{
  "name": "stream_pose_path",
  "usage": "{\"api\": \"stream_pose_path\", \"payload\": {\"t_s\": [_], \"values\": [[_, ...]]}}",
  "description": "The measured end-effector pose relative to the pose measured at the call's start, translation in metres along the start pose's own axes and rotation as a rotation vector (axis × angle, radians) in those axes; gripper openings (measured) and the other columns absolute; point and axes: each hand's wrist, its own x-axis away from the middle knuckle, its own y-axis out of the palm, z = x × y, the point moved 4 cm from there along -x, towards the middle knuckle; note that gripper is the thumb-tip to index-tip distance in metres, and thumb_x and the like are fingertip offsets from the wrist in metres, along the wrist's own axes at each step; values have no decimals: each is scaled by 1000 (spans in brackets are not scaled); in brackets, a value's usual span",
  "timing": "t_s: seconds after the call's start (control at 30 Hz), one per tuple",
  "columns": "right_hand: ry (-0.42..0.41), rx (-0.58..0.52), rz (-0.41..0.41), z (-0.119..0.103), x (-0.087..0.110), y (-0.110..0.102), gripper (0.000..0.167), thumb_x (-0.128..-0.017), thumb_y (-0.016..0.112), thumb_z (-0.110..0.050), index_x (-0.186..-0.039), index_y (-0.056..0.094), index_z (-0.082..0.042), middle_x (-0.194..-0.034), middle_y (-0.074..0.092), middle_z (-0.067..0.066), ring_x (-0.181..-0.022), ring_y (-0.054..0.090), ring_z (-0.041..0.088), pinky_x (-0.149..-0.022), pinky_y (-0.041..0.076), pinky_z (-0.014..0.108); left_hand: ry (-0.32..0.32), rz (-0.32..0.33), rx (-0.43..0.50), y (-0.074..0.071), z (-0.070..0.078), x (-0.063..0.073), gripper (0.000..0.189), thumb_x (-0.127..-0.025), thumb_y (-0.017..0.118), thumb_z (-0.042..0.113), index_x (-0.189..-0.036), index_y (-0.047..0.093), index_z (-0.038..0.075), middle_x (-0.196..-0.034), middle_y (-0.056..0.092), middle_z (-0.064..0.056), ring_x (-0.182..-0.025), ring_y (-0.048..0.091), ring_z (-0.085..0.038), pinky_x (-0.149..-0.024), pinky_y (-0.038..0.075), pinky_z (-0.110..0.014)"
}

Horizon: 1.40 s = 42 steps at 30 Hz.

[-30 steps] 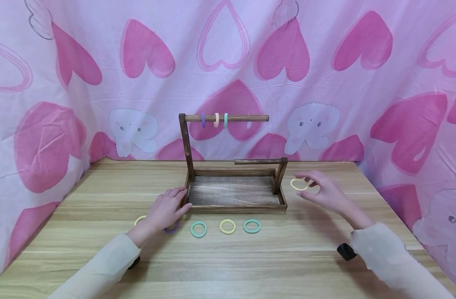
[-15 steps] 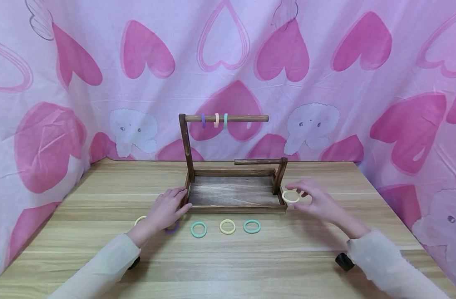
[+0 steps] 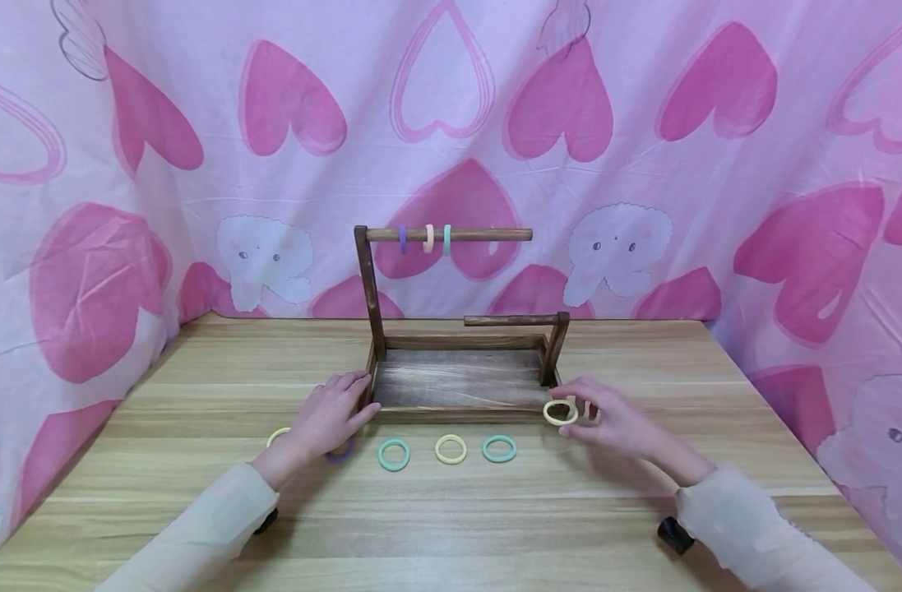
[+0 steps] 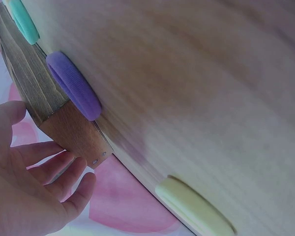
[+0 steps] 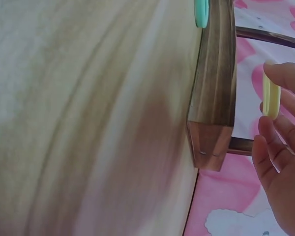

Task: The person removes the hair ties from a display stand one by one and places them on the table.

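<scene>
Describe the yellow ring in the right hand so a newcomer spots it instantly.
Start at the two-barred wooden rack. Near its right end, as the person sees it, is the right hand. It pinches the yellow ring, the only ring held.

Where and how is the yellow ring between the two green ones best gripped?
Likely pinch the left and right outer edges of the yellow ring, from above and the near side: it lies flat on the table, the tray just beyond.

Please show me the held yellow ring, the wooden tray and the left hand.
Held yellow ring (image 5: 272, 97), right wrist view, its band.
Wooden tray (image 3: 458, 415), head view, front wall.
Left hand (image 3: 329, 417), head view, its back.
</scene>
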Motion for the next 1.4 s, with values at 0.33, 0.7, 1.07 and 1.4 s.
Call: {"api": "stream_pose_path", "payload": {"t_s": [0.33, 0.7, 1.07, 1.4], "values": [[-44, -70, -58, -4, 3, 12, 47, -70, 71, -1, -114, 54, -4, -90, 55, 2, -68, 49, 12, -53, 44, 23, -2, -1, 8, 0, 0, 0, 50, -85, 58, 33, -117, 53, -4, -120, 49, -17, -108, 45, -34, -80, 39, -50], [20, -90, -177, 0, 9, 26, 47, -69, 71, -2, -113, 55, -5, -84, 54, 1, -64, 48, 8, -52, 44, 22, -5, -6, 9, 1, 0, 1, 51, -85, 58, 34, -118, 53, -4, -120, 49, -17, -109, 44, -35, -81, 38, -51], [26, -55, -235, -1, 8, 33, 45, -71, 72, -11, -112, 56, -7, -91, 55, -1, -64, 48, 7, -54, 43, 20, -10, -10, 12, 0, 0, 1, 51, -85, 57, 34, -118, 52, -4, -121, 48, -17, -110, 43, -34, -81, 38, -51], [44, -7, -239, 1, 6, 37, 42, -73, 72, -10, -111, 56, -7, -89, 54, -2, -64, 47, 6, -55, 41, 20, -6, -4, 18, -1, 2, 1, 50, -85, 58, 33, -118, 52, -5, -120, 49, -17, -110, 44, -35, -81, 38, -51]]}}
